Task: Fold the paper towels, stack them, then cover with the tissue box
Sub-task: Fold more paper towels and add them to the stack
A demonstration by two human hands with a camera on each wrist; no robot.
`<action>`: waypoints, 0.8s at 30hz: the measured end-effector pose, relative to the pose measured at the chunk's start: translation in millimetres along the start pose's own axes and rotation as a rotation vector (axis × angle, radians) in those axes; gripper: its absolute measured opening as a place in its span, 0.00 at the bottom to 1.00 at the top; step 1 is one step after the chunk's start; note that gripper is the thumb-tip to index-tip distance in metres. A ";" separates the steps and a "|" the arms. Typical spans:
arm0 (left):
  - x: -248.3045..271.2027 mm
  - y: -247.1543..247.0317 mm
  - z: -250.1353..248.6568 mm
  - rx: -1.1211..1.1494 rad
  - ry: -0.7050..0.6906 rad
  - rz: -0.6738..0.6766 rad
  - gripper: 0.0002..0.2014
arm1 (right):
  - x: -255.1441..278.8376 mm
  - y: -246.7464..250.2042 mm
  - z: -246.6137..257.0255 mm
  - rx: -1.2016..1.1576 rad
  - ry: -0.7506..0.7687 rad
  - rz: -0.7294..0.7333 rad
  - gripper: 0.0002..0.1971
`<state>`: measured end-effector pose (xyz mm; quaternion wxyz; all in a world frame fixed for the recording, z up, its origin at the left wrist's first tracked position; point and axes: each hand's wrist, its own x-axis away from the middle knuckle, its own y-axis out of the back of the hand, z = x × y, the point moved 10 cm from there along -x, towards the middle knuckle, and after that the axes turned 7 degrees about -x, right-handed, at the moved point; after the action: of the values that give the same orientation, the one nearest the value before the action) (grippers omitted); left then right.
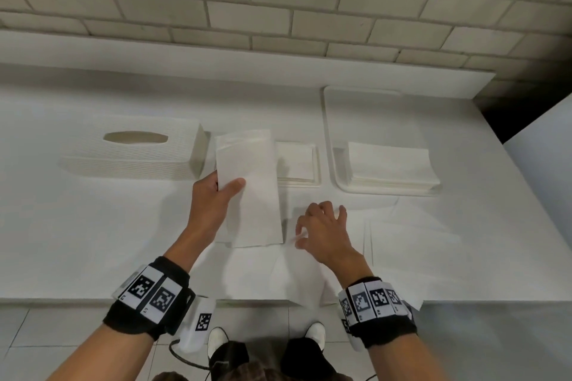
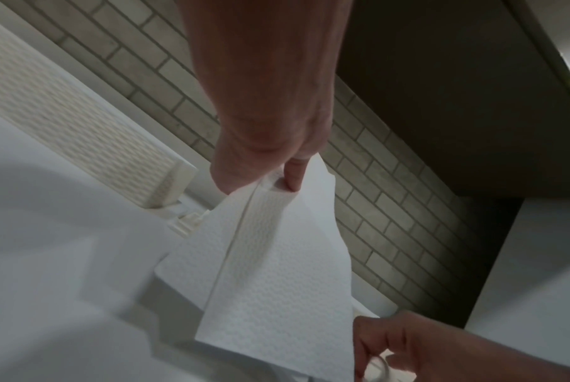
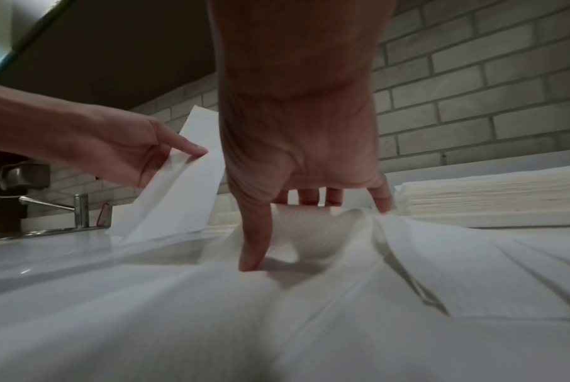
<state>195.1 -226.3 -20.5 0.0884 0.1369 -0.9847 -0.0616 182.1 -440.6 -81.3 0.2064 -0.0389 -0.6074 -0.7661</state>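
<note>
The left hand [image 1: 213, 195] reaches forward with its forearm angled in from the near left, thumb on top and fingers beneath, pinching a folded sheet held off the surface. The right hand [image 1: 323, 230] is palm down to its right, fingers spread and bent, fingertips [image 3: 251, 263] pressing downward. Both wrists wear black bands with square markers.

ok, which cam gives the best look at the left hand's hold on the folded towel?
Left wrist: the left hand pinches the folded towel at its top edge, close up. Head view shows the thumb on top from afar; right wrist shows the pinch side-on, small.
</note>
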 end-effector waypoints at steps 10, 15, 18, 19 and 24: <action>-6.1 17.8 -3.5 -0.049 -0.001 -0.075 0.05 | 7.4 95.9 -5.4 -0.730 0.007 -0.271 0.02; -8.6 9.1 -0.3 -0.007 0.065 -0.041 0.08 | 14.9 123.3 -19.6 -1.360 -0.071 -0.439 0.04; -6.7 -11.2 -1.2 0.058 0.116 0.051 0.10 | 8.9 112.1 -15.4 -1.604 -0.124 -0.469 0.07; -5.4 -19.7 -0.5 0.097 0.148 0.086 0.10 | 6.7 106.2 -12.3 -1.633 -0.140 -0.475 0.08; 1.4 -53.4 -3.2 0.278 0.248 0.207 0.14 | -1.4 78.2 0.8 -1.565 -0.182 -0.407 0.13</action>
<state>208.2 -278.0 -24.9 0.1949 0.0524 -0.9742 0.1014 211.6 -453.2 -10.0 -0.0741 -0.1229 0.0945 -0.9851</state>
